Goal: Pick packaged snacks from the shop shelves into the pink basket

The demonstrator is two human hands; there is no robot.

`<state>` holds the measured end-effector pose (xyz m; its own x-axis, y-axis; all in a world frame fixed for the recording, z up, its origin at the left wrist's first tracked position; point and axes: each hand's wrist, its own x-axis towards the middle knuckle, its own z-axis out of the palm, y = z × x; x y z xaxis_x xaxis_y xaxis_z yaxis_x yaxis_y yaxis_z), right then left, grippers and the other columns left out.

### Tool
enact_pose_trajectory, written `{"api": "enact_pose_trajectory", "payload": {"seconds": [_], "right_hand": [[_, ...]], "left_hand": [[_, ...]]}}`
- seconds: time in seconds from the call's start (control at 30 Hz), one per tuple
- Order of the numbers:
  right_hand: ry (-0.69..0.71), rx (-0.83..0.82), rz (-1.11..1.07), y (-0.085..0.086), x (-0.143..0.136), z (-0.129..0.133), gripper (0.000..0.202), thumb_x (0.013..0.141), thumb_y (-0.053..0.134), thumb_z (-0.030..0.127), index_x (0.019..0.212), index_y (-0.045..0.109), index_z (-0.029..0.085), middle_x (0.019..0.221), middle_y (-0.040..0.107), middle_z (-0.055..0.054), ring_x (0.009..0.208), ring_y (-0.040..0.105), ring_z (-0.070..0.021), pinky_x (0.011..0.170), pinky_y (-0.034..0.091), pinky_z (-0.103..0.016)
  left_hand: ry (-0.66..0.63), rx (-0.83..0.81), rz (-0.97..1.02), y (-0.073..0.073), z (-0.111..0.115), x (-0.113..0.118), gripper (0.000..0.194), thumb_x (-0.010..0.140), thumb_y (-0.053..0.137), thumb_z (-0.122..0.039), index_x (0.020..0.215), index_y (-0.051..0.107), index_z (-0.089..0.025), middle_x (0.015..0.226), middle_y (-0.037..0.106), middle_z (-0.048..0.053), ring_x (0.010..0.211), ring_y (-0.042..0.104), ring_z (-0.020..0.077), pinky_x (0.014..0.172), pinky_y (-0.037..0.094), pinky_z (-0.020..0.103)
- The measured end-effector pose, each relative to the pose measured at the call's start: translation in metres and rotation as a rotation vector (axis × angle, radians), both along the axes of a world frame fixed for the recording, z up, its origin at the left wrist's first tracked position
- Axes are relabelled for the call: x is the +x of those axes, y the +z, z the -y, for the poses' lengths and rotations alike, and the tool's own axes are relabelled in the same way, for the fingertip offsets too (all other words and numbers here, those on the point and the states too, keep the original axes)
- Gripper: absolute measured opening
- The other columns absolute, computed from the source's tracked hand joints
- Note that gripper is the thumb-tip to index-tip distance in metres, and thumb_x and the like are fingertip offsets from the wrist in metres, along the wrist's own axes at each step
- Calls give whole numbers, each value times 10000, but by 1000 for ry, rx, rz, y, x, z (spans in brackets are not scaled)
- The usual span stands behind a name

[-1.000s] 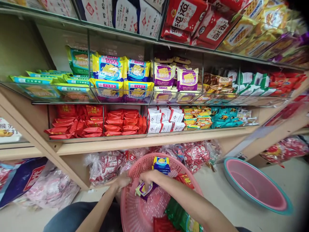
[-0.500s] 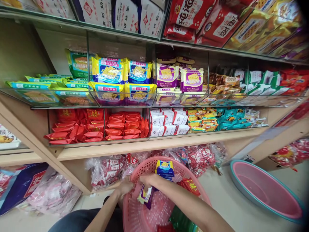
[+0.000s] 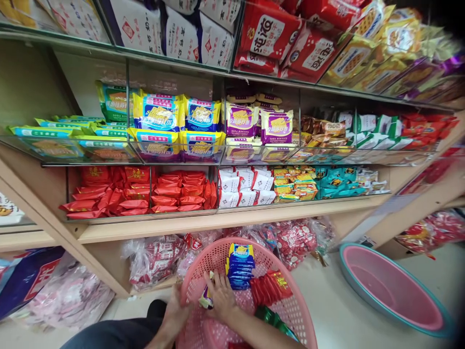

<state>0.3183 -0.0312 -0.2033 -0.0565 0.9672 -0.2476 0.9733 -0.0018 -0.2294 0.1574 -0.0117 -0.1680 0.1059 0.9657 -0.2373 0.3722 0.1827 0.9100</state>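
Observation:
A pink perforated basket (image 3: 303, 310) stands on the floor below the shelves. Inside it, my right hand (image 3: 220, 293) lies with fingers spread against a purple and cream biscuit packet (image 3: 206, 296), partly hidden by the hand. Blue and yellow packets (image 3: 240, 266) are stacked just right of those fingers, and a row of red packets (image 3: 271, 288) lies farther right. Green packets (image 3: 274, 320) sit lower in the basket, partly behind my right forearm. At the basket's left rim is my left hand (image 3: 176, 310), its fingers blurred and partly hidden.
Glass-fronted shelves (image 3: 189, 220) hold rows of packaged biscuits above the basket. Plastic bags of red packets (image 3: 156, 259) lie under the bottom shelf. A blue-rimmed pink tub (image 3: 395, 291) is on the floor at the right. My knee (image 3: 112, 332) shows at lower left.
My right hand has opened and flattened over the purple packet, and its forearm has drawn back, uncovering the blue and red packets. My left hand has moved down along the rim. The view has shifted slightly.

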Motion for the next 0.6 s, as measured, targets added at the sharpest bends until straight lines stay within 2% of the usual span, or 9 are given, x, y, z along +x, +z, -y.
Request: {"api": "enact_pose_trajectory", "payload": {"seconds": [0.1, 0.17, 0.3, 0.47, 0.6], "right_hand": [[-36, -15, 11, 6, -1, -1, 1195, 532, 795, 399, 1478, 88, 218, 1466, 289, -247, 1342, 276, -413, 1072, 227, -548], [-40, -26, 13, 12, -1, 0, 1190, 533, 791, 388, 1478, 91, 207, 1435, 344, -242, 1331, 301, -405, 1070, 235, -543], [-59, 4, 21, 16, -3, 4, 1134, 554, 783, 348, 1475, 135, 212, 1395, 407, -216, 1300, 361, -374, 1079, 229, -526], [-132, 45, 41, 12, -3, 3, 1097, 589, 762, 403, 1476, 139, 226, 1389, 422, -200, 1288, 368, -371, 1097, 138, -565], [-202, 55, 45, 12, -1, -4, 1103, 598, 751, 409, 1479, 116, 211, 1366, 439, -197, 1274, 379, -366, 1104, 124, -550]], "left_hand": [[-51, 49, 27, -10, 24, -11, 475, 580, 518, -175, 1046, 430, -199, 947, 662, 46, 913, 643, 245, 829, 507, 346], [-109, 62, 63, -9, 26, -13, 495, 573, 509, -159, 1062, 445, -203, 1007, 665, 55, 1027, 613, 254, 898, 488, 344], [-128, -13, -7, 5, 5, -10, 633, 501, 504, -80, 1123, 471, -190, 1176, 615, 87, 1237, 472, 268, 1063, 351, 360], [-252, -74, -51, 20, -26, -3, 724, 531, 537, -52, 1226, 433, -223, 1107, 624, 57, 1174, 503, 258, 1021, 378, 368], [-327, -151, -2, 30, -43, 1, 715, 532, 595, -58, 1216, 479, -234, 1079, 632, 44, 1181, 475, 258, 999, 380, 354]]}}
